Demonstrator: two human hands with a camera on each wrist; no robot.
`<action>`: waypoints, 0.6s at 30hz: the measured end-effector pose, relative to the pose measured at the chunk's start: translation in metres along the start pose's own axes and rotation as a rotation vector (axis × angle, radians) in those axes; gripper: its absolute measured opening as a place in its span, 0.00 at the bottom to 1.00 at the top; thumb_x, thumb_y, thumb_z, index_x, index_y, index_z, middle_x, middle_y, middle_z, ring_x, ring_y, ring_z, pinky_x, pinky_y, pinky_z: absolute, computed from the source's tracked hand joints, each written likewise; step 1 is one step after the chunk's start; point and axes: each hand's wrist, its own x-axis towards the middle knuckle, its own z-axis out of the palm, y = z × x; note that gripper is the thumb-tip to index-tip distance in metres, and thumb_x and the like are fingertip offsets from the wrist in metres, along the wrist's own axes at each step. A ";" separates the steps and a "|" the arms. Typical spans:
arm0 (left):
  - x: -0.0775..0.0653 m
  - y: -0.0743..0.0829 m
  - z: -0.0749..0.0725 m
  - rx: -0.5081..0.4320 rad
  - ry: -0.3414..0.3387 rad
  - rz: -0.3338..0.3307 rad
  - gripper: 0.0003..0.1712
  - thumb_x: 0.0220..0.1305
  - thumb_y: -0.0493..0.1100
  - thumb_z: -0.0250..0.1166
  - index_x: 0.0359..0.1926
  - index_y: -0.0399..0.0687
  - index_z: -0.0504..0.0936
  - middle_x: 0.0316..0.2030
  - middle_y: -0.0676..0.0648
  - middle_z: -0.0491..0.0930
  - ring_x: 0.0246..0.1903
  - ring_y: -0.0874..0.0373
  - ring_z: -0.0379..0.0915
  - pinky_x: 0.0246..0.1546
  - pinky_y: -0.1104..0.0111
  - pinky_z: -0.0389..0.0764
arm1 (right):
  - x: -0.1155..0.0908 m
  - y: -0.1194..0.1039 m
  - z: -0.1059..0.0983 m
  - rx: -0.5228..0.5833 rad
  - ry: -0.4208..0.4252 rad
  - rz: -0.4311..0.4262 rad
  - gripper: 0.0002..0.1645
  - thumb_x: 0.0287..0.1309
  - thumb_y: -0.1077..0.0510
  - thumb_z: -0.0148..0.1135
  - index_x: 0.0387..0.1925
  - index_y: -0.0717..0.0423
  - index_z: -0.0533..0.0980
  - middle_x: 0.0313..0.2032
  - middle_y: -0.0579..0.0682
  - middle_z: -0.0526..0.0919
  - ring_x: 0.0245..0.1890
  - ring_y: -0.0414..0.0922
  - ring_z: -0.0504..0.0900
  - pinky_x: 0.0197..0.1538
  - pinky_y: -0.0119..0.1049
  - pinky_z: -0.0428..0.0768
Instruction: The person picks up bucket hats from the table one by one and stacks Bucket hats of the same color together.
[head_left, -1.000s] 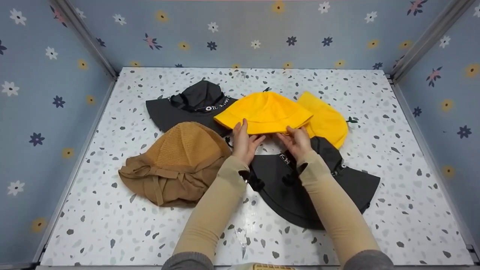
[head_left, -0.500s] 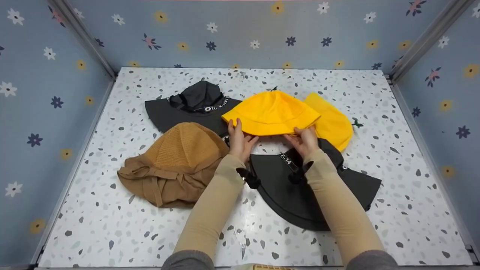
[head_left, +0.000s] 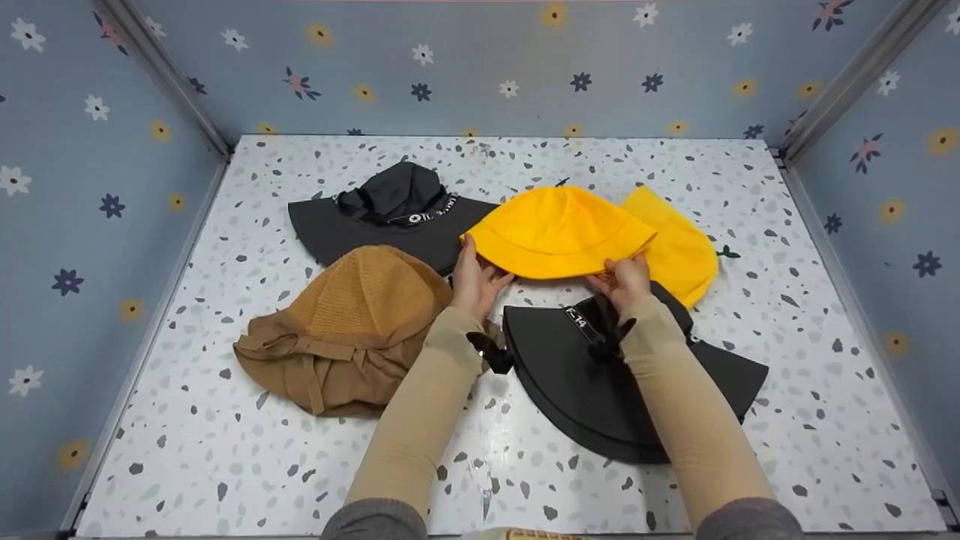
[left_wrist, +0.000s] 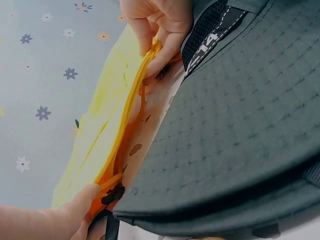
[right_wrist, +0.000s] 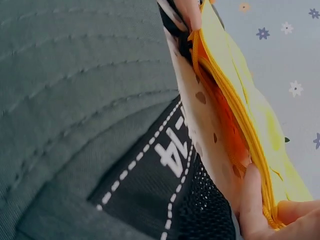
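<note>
A yellow bucket hat (head_left: 562,229) is held by its brim in both hands, crown upward, near the middle of the table. My left hand (head_left: 478,281) pinches the brim's left end, thumb on the outside. At the right end, my right hand (head_left: 624,283) pinches the same brim between thumb and fingers. Both wrist views show the hat's orange underside and a thin cord along its edge. Behind its right side lies a second yellow hat (head_left: 679,251) with a green sprout. A black wide-brimmed hat (head_left: 570,382) marked with white print lies below my hands, partly covered by my right forearm.
On the left is a brown hat (head_left: 360,330) with a ruffled brim. Another black hat (head_left: 390,202) sits behind it, its right brim overlapped by the held hat. Flowered panels (head_left: 480,67) wall in the speckled white table (head_left: 187,420) at the back and sides.
Both hands have moved to the right with the yellow bucket hat, their grip kept. The second yellow hat has shifted slightly right too. The brown hat stays where it was.
</note>
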 end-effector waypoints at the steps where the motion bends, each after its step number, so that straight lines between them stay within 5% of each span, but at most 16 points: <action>1: 0.000 0.000 0.000 0.003 -0.002 -0.002 0.34 0.78 0.60 0.43 0.78 0.58 0.51 0.76 0.45 0.55 0.75 0.45 0.51 0.71 0.44 0.61 | 0.000 0.000 0.000 -0.011 0.011 -0.003 0.34 0.69 0.74 0.41 0.72 0.47 0.56 0.41 0.51 0.70 0.35 0.45 0.76 0.55 0.43 0.83; 9: -0.003 0.004 0.002 0.014 0.005 0.019 0.35 0.76 0.62 0.46 0.77 0.54 0.55 0.76 0.45 0.53 0.76 0.46 0.50 0.69 0.42 0.63 | 0.001 -0.002 0.002 -0.066 0.048 -0.004 0.43 0.66 0.76 0.45 0.76 0.51 0.45 0.43 0.50 0.66 0.39 0.45 0.74 0.63 0.43 0.77; 18: -0.003 0.010 0.001 -0.007 0.008 0.025 0.35 0.76 0.61 0.46 0.76 0.54 0.57 0.75 0.45 0.56 0.75 0.47 0.51 0.69 0.43 0.64 | -0.006 -0.018 0.000 -0.169 0.021 -0.013 0.28 0.64 0.75 0.49 0.65 0.63 0.63 0.43 0.51 0.71 0.40 0.44 0.76 0.56 0.33 0.81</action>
